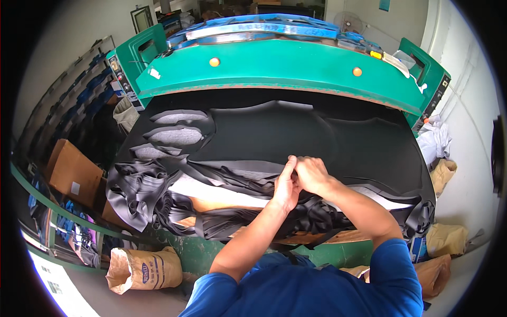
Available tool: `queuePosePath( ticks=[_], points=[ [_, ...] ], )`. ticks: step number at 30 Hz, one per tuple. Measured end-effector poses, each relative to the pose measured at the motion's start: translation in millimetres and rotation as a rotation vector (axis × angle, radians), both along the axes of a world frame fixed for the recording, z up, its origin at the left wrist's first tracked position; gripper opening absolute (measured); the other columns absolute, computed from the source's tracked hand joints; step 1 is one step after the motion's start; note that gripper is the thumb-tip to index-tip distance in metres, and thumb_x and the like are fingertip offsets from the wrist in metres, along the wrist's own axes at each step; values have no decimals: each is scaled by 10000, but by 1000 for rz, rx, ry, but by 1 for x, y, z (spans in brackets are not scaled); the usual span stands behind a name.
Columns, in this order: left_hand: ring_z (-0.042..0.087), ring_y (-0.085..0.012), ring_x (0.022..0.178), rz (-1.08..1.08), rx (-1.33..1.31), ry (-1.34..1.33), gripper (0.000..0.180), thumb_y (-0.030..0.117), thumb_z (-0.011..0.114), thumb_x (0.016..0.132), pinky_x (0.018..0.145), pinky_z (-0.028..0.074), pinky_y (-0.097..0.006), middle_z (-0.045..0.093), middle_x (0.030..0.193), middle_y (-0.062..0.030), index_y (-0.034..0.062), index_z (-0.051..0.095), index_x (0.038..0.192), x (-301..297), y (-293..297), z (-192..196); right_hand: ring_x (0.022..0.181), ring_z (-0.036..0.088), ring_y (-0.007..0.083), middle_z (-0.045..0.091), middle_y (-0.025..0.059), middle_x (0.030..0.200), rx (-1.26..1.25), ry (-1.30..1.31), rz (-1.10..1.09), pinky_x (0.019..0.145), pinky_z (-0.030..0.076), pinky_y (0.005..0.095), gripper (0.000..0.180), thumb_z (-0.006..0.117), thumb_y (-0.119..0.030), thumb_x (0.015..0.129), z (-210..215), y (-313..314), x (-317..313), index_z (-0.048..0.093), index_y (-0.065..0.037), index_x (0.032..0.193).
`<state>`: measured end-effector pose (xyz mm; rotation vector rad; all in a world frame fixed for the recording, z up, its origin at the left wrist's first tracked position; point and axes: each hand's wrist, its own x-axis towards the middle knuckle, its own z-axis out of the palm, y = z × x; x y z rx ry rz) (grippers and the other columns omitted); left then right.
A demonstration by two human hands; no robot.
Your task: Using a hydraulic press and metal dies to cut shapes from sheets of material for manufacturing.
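Head view: left hand [285, 186] and right hand [310, 174] touching, both pinched on the near edge of the black sheet [317, 134] across the press [274, 66] bed — risk of tearing, or snagging cut strips [142, 193] — if tugged hard.

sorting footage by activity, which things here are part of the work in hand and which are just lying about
In hand: left hand and right hand pinching the black sheet; cut strips; green press.

Lying about: paper sack; cardboard box; fan.
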<state>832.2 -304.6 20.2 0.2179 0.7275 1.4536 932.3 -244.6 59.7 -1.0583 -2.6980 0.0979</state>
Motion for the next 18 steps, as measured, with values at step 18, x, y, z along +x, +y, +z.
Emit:
queuePosePath(
  ticks=[18],
  points=[
    [688,-344,898,283,-31,138,357,170,636,910,831,610,-423,630,1135,-175,-27,532,1188,-27,-63,99,1349,444,337,498,194,1412,-109,525,408,1115,368,427,690,816,-194,753,76,11,99,523,-20,1353]
  ],
)
